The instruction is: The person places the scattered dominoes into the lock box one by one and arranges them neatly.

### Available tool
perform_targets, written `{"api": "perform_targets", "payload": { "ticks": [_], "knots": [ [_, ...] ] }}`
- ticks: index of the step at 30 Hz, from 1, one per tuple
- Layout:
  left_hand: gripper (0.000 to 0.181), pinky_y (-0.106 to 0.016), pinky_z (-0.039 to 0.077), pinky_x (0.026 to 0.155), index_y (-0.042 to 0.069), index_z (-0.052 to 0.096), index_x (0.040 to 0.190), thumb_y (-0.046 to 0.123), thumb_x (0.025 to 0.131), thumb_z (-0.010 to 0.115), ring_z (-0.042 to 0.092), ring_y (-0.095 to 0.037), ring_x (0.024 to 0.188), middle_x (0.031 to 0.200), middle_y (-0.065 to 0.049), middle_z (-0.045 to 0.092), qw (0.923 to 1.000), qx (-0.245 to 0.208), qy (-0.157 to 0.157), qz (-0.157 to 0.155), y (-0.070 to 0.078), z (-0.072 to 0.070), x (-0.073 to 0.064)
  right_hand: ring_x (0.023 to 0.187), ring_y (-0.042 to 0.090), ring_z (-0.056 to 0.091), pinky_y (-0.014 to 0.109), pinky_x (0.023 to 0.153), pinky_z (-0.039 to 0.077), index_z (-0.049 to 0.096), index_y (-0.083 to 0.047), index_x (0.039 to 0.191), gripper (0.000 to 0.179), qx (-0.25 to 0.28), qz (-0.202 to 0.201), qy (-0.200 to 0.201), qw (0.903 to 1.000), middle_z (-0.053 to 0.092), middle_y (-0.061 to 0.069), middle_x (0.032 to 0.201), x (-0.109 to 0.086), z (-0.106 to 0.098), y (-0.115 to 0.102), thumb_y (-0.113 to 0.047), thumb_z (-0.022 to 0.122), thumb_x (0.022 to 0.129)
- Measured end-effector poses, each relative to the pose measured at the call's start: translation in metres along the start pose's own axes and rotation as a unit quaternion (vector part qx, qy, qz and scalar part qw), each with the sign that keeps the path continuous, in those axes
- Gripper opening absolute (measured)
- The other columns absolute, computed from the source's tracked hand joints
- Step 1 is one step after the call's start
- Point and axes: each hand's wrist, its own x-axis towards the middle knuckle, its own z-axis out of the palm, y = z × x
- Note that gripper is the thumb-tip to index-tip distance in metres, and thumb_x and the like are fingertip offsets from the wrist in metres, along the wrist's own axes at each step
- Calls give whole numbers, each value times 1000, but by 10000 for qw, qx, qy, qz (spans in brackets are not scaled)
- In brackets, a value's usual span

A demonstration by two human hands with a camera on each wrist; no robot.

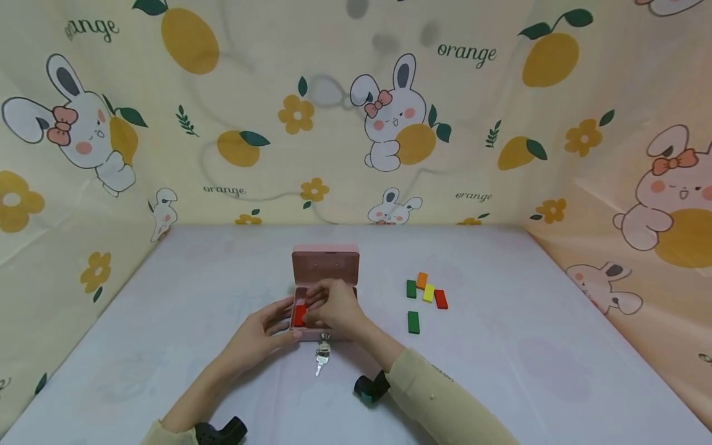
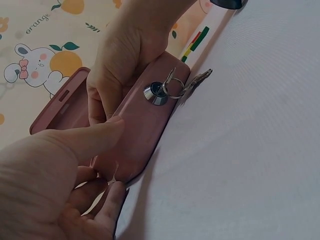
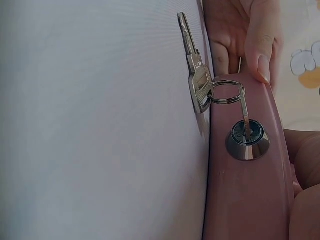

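A small pink cash box [image 1: 325, 267] stands on the table with its lid raised. My left hand [image 1: 251, 340] holds the box's left end, thumb on the front rim and fingers at the lower corner, as the left wrist view shows. My right hand [image 1: 340, 310] reaches down inside the box with bent fingers; its fingertips are hidden, and I cannot tell whether they hold anything. Red blocks [image 1: 299, 314] lie in the left part of the box. One key [image 3: 246, 117] sits in the front lock [image 3: 248, 141], and a second key [image 3: 200, 82] hangs from its ring.
Right of the box lie several loose blocks: a green block [image 1: 411, 288], an orange block [image 1: 422, 280], a yellow block [image 1: 428, 293], a red block [image 1: 441, 299] and, nearer, another green block [image 1: 413, 322]. A patterned cloth [image 1: 334, 123] rises behind the white table [image 1: 500, 377].
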Motion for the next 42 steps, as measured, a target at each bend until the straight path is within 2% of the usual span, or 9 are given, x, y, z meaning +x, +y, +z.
{"api": "perform_targets", "payload": {
  "ticks": [13, 20, 25, 29, 35, 39, 42],
  "knots": [
    [78, -26, 48, 95, 12, 37, 147, 27, 82, 77, 49, -30, 125, 145, -13, 42, 9999, -51, -24, -131, 3, 0, -1, 74, 14, 65, 25, 68, 57, 68, -5, 99, 33, 93, -35, 87, 9999, 69, 7, 89, 2, -1, 1, -3, 84, 70],
    [77, -27, 48, 95, 8, 36, 146, 23, 82, 77, 50, -31, 124, 144, -16, 43, 9999, -89, -66, -50, 2, 2, 0, 82, 19, 66, 27, 74, 57, 68, -3, 103, 32, 421, -408, -207, 9981, 69, 11, 97, -5, -16, -5, -7, 82, 74],
    [77, -27, 48, 95, 10, 37, 146, 23, 82, 78, 51, -30, 123, 142, -14, 45, 9999, -61, -3, -122, 3, 4, 0, 88, 26, 64, 28, 77, 56, 66, -1, 109, 35, 497, -561, -331, 9966, 67, 16, 104, -21, -36, -18, -8, 80, 78],
    [77, -30, 47, 96, 8, 37, 146, 23, 82, 77, 51, -32, 123, 142, -17, 44, 10000, -29, 1, -22, 4, 4, -2, 90, 28, 62, 29, 79, 55, 66, -2, 109, 34, 515, -376, -129, 9979, 66, 17, 106, -34, -56, -20, -8, 79, 78],
    [79, -33, 46, 98, 9, 38, 146, 27, 80, 79, 50, -32, 124, 142, -17, 45, 9999, 88, 65, -26, 3, 5, -1, 93, 24, 63, 29, 79, 54, 68, -6, 108, 37, 624, 157, 300, 9975, 67, 13, 107, -50, -95, -6, -14, 83, 75],
    [80, -31, 47, 97, 10, 38, 146, 29, 79, 79, 51, -30, 123, 142, -14, 45, 9998, 159, 108, -79, 2, 5, 0, 94, 25, 63, 32, 78, 54, 69, -10, 105, 39, 368, 344, 476, 9976, 69, 7, 104, -60, -124, 4, -18, 86, 71],
    [80, -29, 47, 96, 11, 38, 146, 28, 79, 80, 52, -28, 122, 142, -12, 46, 9997, 137, 138, -130, 2, 4, 0, 92, 27, 61, 30, 76, 54, 68, -10, 106, 39, 179, 421, 465, 9979, 68, 10, 107, -67, -142, 12, -20, 85, 72]
  ]
}}
